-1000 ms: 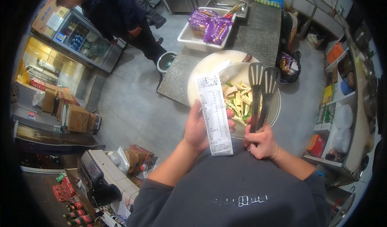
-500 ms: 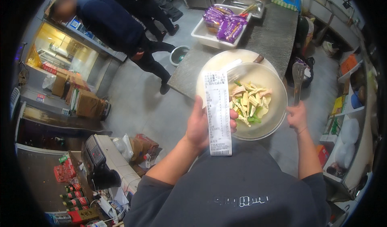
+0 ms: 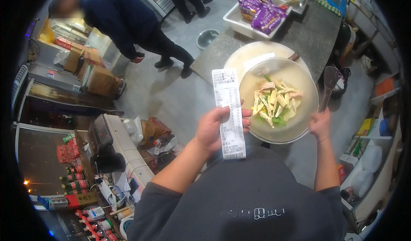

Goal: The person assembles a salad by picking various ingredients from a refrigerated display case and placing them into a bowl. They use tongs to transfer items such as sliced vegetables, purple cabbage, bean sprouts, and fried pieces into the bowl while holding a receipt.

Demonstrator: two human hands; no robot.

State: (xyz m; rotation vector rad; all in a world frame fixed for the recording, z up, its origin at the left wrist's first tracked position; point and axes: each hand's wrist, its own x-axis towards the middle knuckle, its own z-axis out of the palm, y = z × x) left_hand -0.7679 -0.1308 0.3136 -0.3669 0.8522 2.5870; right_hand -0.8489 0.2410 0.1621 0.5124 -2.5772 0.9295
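1. One receipt (image 3: 231, 134) was held upright by the left hand (image 3: 210, 130), gripped with the thumb across its front and the fingers behind.
2. One set of tongs (image 3: 329, 82) was gripped by the closed right hand (image 3: 320, 124), its dark end pointed up beside the bowl.
3. One bowl (image 3: 306, 78) was seen between the hands and just beyond them, in front of the counter's near edge; whether it was touched by either hand could not be told.
4. On the counter (image 3: 314, 42), one round cutting board (image 3: 236, 60) was set by the near left corner, partly covered by the bowl; one brown handle (image 3: 294, 56) was seen on it.
5. Toward the left edge, one white tray (image 3: 244, 28) was placed, with at least two purple packets (image 3: 266, 22) inside. One bucket (image 3: 208, 38) was seen off that edge, on the floor.
6. The receipt was long, narrow and white, printed in dark lines. The bowl was wide, round and see-through; in it, pale strips (image 3: 280, 100) were heaped over green pieces (image 3: 278, 121), too jumbled to be counted.
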